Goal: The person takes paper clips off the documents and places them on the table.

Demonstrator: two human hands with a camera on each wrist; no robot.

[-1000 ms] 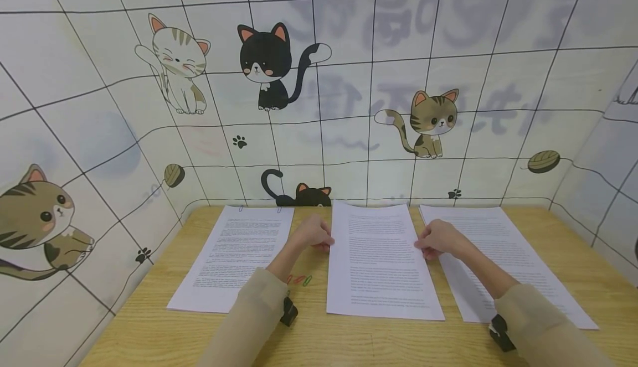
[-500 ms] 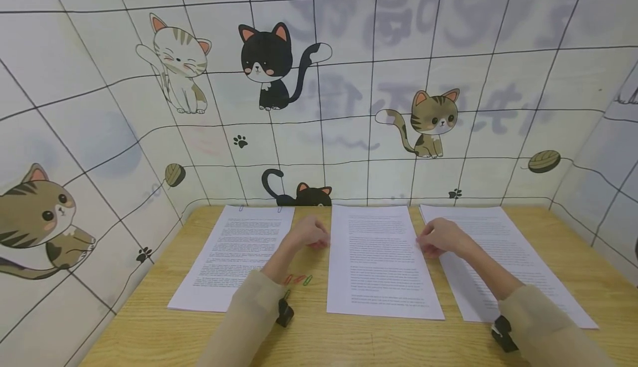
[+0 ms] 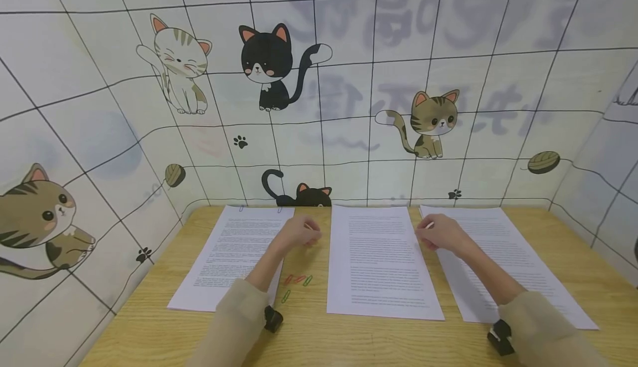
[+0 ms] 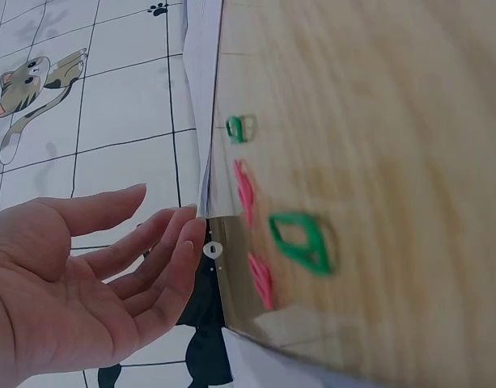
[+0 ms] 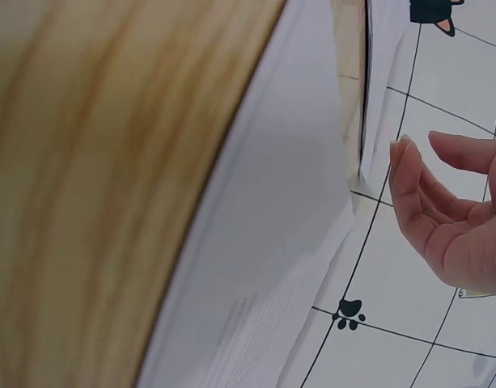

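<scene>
Both my hands hold nothing: fingers relaxed & loosely bent. My left hand (image 3: pixel 299 231) is over the gap btwn the left papers (image 3: pixel 231 259) & the middle papers (image 3: pixel 384 273), nr the upper right corner of the left set & apart from the middle set's edge. In the left wrist view my thumb stands away from the fingers, w/ nothing btwn. My right hand (image 3: pixel 441 233) is just beside the upper right edge of the middle papers, partly in front of the right papers (image 3: pixel 503 262) in the head view; can't tell if it touches either set. In the right wrist view thumb & fingertips are apart, nothing held.

The middle papers lie flat on the wood counter (image 3: pixel 349 345), print side up, far end nr the wall (image 3: pixel 344 140). Left & right papers lie flat either side, also printed; the left set has 2 fitted clips (image 3: pixel 241 208) along its far edge. 4 loose paper clips are on the counter btwn left & middle papers: 2 red clips (image 3: pixel 288 279) & 1 green clip (image 3: pixel 308 280) close together, 1 more green nearer me.

Beige sleeves (image 3: pixel 231 322), w/ a black device (image 3: pixel 273 319) at each wrist. Wall's white w/ dark grid lines, cartoon cats (image 3: pixel 266 68), paw prints (image 3: pixel 240 141), etc.
</scene>
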